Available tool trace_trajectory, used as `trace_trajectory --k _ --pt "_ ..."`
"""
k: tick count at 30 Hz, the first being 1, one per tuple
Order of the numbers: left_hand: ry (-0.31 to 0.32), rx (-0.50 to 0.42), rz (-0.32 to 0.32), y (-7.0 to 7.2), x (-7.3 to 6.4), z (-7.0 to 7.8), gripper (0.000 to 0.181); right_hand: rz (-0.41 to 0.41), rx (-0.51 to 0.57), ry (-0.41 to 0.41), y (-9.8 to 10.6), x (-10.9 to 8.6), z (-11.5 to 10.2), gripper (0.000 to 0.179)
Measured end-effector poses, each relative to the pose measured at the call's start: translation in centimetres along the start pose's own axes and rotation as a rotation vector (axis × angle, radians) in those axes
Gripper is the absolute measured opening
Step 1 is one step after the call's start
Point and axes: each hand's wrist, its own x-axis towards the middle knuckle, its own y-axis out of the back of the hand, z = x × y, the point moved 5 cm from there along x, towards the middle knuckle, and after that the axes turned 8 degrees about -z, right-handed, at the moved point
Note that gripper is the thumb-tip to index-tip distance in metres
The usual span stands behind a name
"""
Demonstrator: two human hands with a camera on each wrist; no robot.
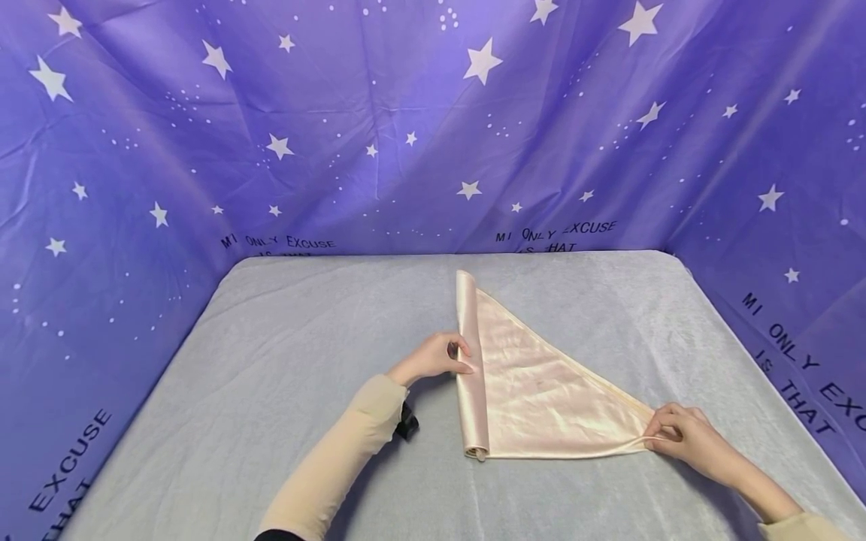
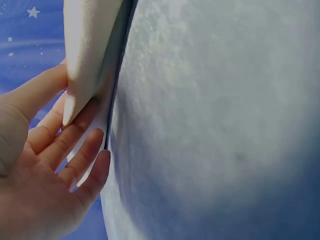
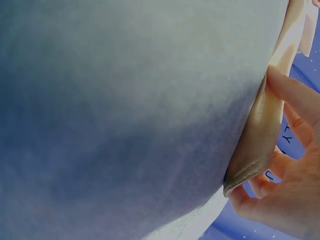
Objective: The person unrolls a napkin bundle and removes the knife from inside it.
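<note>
A shiny pale pink satin cloth [image 1: 555, 391] lies on the grey table, its left side wound into a long upright-running roll [image 1: 471, 300]. Spread out to the right, the unrolled part narrows to a corner. My left hand [image 1: 436, 356] grips the roll near its middle, thumb and forefinger on it. In the left wrist view that hand's other fingers stand loosely bent under the roll [image 2: 85, 45]. At the right corner my right hand [image 1: 691, 439] pinches the cloth between thumb and fingers. The right wrist view shows a folded flap of cloth [image 3: 257, 135] hanging within this hand.
Grey plush fabric [image 1: 271, 361] covers the table. Purple curtains [image 1: 379, 90] with white stars and black lettering surround it at the back and both sides. A black strap piece [image 1: 407, 422] sits at the left wrist.
</note>
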Motion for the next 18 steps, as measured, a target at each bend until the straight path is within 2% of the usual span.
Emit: trace_trajectory --k 6,18 --pt "0.012 -0.033 -0.016 0.2 -0.5 -0.6 0.024 0.006 -0.004 0.009 0.1 0.0 0.0 0.029" --pt "0.027 -0.010 -0.005 0.3 -0.9 -1.3 0.024 -0.015 0.004 -0.008 0.2 0.1 0.0 0.027"
